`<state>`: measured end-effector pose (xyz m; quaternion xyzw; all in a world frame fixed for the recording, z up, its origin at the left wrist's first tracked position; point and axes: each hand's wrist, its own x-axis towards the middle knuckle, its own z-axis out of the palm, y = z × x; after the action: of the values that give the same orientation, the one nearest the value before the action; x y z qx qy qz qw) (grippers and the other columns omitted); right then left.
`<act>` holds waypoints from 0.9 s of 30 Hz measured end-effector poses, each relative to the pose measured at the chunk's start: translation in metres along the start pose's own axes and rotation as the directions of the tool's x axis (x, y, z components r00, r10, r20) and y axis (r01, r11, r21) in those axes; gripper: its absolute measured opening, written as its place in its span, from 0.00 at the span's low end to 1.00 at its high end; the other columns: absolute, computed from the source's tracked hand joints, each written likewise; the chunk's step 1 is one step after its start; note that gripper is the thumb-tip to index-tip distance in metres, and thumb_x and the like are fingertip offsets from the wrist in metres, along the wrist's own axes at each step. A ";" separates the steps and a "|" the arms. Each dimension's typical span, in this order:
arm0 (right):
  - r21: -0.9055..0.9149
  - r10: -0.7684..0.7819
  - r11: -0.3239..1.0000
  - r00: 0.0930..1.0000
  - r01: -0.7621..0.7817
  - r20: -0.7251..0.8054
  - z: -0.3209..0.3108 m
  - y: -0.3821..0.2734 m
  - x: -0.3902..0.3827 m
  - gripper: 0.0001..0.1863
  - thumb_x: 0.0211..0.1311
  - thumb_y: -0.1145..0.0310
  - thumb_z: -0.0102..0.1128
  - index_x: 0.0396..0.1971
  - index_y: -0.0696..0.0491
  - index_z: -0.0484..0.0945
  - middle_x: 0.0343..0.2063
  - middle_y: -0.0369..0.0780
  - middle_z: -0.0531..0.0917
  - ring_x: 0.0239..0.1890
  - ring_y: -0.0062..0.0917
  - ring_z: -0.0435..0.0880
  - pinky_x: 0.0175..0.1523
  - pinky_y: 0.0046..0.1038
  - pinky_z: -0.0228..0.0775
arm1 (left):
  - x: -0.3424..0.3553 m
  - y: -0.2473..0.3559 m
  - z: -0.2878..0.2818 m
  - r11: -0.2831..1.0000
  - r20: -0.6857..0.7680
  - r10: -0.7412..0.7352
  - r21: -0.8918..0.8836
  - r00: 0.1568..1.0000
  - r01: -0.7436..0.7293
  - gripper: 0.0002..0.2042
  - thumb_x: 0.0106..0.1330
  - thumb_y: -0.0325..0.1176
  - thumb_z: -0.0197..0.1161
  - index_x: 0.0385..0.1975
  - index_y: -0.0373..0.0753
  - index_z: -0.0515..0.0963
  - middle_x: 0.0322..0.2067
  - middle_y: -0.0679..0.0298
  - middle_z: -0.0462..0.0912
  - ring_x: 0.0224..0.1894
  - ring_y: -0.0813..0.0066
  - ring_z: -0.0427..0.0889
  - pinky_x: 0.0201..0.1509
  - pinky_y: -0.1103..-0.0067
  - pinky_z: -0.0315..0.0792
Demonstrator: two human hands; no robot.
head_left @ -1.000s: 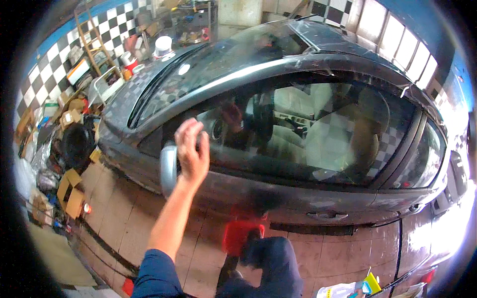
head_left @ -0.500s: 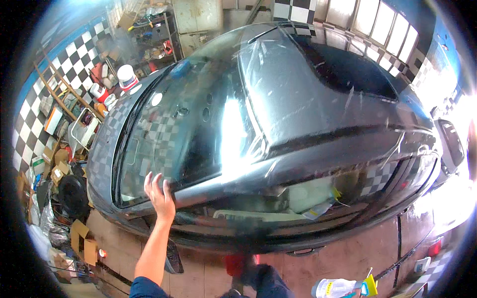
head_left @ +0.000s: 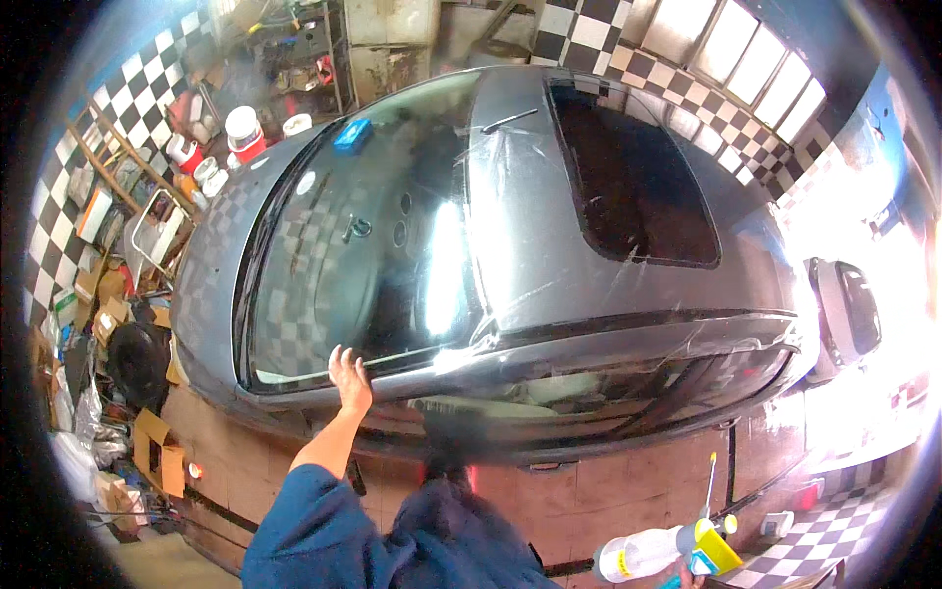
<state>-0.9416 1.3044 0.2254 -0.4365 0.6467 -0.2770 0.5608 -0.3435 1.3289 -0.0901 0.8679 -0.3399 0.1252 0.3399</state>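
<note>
A dark grey car (head_left: 589, 304) fills the middle of the view. My left hand (head_left: 350, 380) reaches over its near side and rests, fingers apart, on the pillar at the lower edge of the windshield (head_left: 392, 304). Nothing is in that hand. At the lower right my right hand (head_left: 690, 578) is only partly visible, its fingers closed around a clear spray bottle (head_left: 638, 556) lying on its side. A flat yellow tool (head_left: 719, 548), seemingly a squeegee, is at the bottle's head end. A thin yellow-tipped wand (head_left: 711, 481) sticks up there too.
A blue box (head_left: 352, 136) lies on the far windshield edge. White and red buckets (head_left: 245, 133), a black tyre-like round thing (head_left: 139, 363) and cardboard boxes (head_left: 157, 452) crowd the left. A large open sunroof-like dark panel (head_left: 643, 182) is in the roof. Beyond the car's rear is bright light.
My view has shifted over the car, showing more of the roof. The spray bottle and yellow tool have come further into view. My left hand stays at the windshield pillar.
</note>
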 end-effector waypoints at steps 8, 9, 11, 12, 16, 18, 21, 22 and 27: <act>0.059 -0.340 0.940 0.922 0.335 0.188 0.043 -0.090 -0.012 0.14 0.55 0.68 0.63 0.36 0.47 0.66 0.45 0.43 0.62 0.35 0.26 0.69 0.31 0.21 0.68 | 0.011 0.054 -0.029 0.954 0.033 -0.254 0.171 0.967 0.245 0.19 0.61 0.38 0.58 0.48 0.34 0.70 0.55 0.50 0.64 0.60 0.54 0.60 0.60 0.59 0.54; 0.086 -0.391 0.921 0.890 0.381 0.234 0.052 -0.100 -0.012 0.14 0.55 0.68 0.63 0.36 0.47 0.66 0.45 0.43 0.62 0.35 0.26 0.69 0.31 0.21 0.68 | 0.007 0.066 -0.034 0.981 -0.088 -0.180 0.058 0.980 0.185 0.16 0.61 0.37 0.58 0.45 0.35 0.72 0.53 0.50 0.66 0.57 0.54 0.62 0.58 0.60 0.56; 0.160 -0.484 0.875 0.816 0.456 0.316 0.069 -0.119 -0.014 0.14 0.55 0.68 0.62 0.36 0.46 0.66 0.45 0.43 0.62 0.35 0.26 0.69 0.31 0.21 0.68 | 0.002 0.111 -0.069 0.949 -0.052 -0.178 -0.272 0.983 0.158 0.13 0.60 0.34 0.59 0.41 0.35 0.73 0.47 0.53 0.70 0.53 0.55 0.66 0.56 0.63 0.59; 0.202 -0.525 0.851 0.771 0.485 0.359 0.078 -0.127 -0.015 0.14 0.55 0.68 0.62 0.35 0.46 0.66 0.45 0.43 0.62 0.35 0.26 0.69 0.31 0.21 0.68 | -0.005 0.130 -0.094 0.888 -0.041 -0.117 -0.452 0.992 0.086 0.11 0.59 0.32 0.59 0.39 0.35 0.73 0.43 0.54 0.72 0.50 0.57 0.68 0.54 0.66 0.61; 0.396 -0.654 0.755 0.552 0.523 0.517 0.114 -0.153 -0.013 0.13 0.55 0.68 0.62 0.35 0.46 0.66 0.45 0.44 0.61 0.34 0.25 0.69 0.30 0.20 0.68 | -0.052 0.191 -0.194 0.518 0.162 -0.026 -0.842 0.986 0.152 0.06 0.63 0.28 0.57 0.36 0.34 0.73 0.36 0.58 0.74 0.41 0.66 0.73 0.48 0.74 0.67; 0.494 -0.693 0.717 0.423 0.492 0.584 0.133 -0.163 -0.013 0.13 0.56 0.68 0.62 0.34 0.46 0.66 0.45 0.44 0.61 0.34 0.25 0.68 0.30 0.20 0.68 | -0.066 0.210 -0.234 0.398 0.256 0.056 -0.892 0.965 0.214 0.06 0.64 0.29 0.56 0.34 0.33 0.75 0.33 0.59 0.76 0.38 0.69 0.75 0.45 0.76 0.70; 0.433 -0.535 0.835 0.315 0.340 0.784 0.185 -0.185 -0.009 0.13 0.56 0.68 0.62 0.36 0.45 0.66 0.45 0.44 0.62 0.35 0.25 0.69 0.30 0.21 0.69 | -0.072 0.235 -0.279 0.194 0.288 0.268 -0.951 0.919 0.241 0.06 0.66 0.29 0.54 0.33 0.32 0.76 0.32 0.58 0.78 0.38 0.71 0.78 0.45 0.78 0.71; 0.425 -0.503 0.846 0.219 0.323 0.836 0.213 -0.186 -0.006 0.13 0.56 0.68 0.61 0.37 0.46 0.66 0.45 0.44 0.62 0.36 0.25 0.68 0.30 0.21 0.67 | -0.072 0.236 -0.290 0.216 0.300 0.318 -0.947 0.899 0.239 0.08 0.68 0.29 0.52 0.40 0.31 0.75 0.37 0.59 0.78 0.42 0.72 0.77 0.48 0.78 0.70; 0.361 -0.440 0.892 0.343 0.272 0.830 0.295 -0.171 -0.029 0.40 0.41 0.66 0.75 0.55 0.59 0.63 0.43 0.42 0.75 0.31 0.24 0.77 0.32 0.23 0.70 | -0.063 0.244 -0.325 -0.190 0.447 0.109 -0.867 0.888 0.460 0.18 0.71 0.36 0.47 0.54 0.30 0.67 0.47 0.62 0.74 0.48 0.80 0.72 0.53 0.82 0.67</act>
<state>-0.6127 1.2890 0.3202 -0.5994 0.1129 -0.1684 0.7744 -0.5504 1.4486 0.2444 0.3429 -0.2400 -0.3933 0.8186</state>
